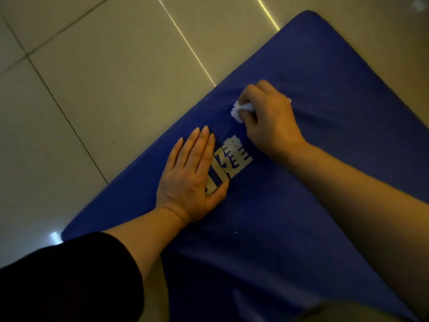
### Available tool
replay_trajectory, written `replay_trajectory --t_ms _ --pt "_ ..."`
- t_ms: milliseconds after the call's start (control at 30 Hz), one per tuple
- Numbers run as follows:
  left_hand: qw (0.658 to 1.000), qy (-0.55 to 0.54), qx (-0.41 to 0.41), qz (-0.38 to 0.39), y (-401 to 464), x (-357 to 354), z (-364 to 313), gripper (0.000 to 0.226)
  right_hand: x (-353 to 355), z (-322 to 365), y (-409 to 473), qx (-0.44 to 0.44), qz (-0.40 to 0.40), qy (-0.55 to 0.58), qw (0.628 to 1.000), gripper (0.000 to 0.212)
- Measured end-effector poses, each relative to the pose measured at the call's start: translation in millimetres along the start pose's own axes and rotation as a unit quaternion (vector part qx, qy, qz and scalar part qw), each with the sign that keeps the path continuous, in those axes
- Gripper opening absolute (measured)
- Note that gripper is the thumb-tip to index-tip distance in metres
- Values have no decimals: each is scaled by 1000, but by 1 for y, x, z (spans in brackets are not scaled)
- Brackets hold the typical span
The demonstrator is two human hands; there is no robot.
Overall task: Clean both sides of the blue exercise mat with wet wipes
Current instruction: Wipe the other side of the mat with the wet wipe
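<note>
Head view looks down at the blue exercise mat [290, 205], which lies flat on a pale tiled floor [92, 89] and runs from the near edge of the picture away toward the far right, its rounded far corner close to the top. My left hand [190, 175] lies palm down on the mat near its left edge, fingers [202, 145] straight and held together, thumb spread out to the right; it holds nothing and simply presses on the fabric. It partly covers a pale printed logo [232, 159], the rest of which shows just to the right of my knuckles. My right hand [269, 119] is farther along the mat, just beyond the logo, with its fingers curled around a crumpled white wet wipe [240, 111]. The wipe bulges out on the left side of my fist and touches the mat surface; a small bit of white also peeks out on the far right of the hand. Soft creases in the mat fan out to the right of that hand. My left forearm carries a dark sleeve [69, 282] pushed up toward the elbow, while my right forearm is bare. Thin bright lines of reflected light cross the floor tiles beyond the mat's left edge.
</note>
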State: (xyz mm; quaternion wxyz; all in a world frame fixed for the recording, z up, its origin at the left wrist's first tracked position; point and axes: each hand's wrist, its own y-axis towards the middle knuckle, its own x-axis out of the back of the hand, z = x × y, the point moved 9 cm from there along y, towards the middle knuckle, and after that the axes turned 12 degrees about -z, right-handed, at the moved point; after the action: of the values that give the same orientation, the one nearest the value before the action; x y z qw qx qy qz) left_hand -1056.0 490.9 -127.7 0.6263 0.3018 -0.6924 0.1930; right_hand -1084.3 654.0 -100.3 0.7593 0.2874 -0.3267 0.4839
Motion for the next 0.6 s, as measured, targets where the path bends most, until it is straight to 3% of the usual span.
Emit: replay_trajectory --t_ms 267,467,600 --pt "1000 7 0 -19 3 1 0 82 9 1 -63 52 65 -5 997 7" --pt "999 1 -1 -41 1 3 2 82 -19 24 -1 68 47 -7 997 3" --pt "998 -10 -1 -58 1 4 1 82 -5 15 -43 91 30 -9 995 6"
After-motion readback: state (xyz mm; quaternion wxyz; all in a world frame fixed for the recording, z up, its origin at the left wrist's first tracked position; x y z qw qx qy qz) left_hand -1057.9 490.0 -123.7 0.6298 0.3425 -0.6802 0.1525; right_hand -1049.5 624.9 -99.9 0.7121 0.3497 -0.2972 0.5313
